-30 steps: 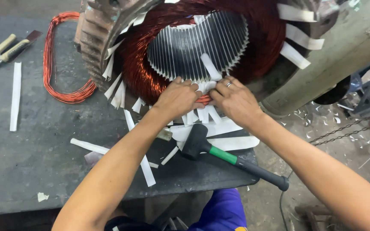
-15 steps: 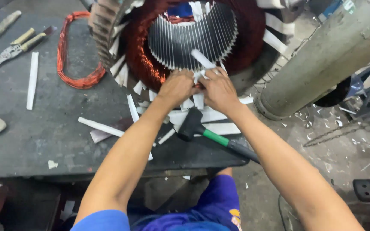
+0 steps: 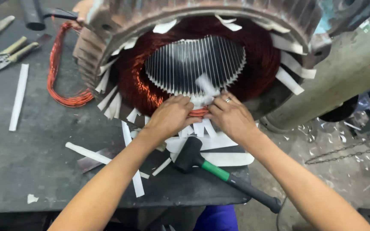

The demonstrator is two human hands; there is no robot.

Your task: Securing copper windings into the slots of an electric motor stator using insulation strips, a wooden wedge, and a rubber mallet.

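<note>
Both hands have stayed at the stator's (image 3: 202, 55) six o'clock: left hand (image 3: 172, 115) and right hand (image 3: 232, 116) closed, pinching copper winding (image 3: 198, 112).

Head camera looks steeply down, close over the workbench (image 3: 43, 171).

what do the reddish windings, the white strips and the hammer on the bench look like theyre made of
Windings: likely enamelled copper wire, glossy reddish-orange fine strands; both the left hand and right hand press on them. White strips: thin, flat, matte, probably insulating paper or film; the look leaves it open. Hammer: dull black head, seemingly rubber, on a green and black handle that looks like plastic or rubber.
</note>
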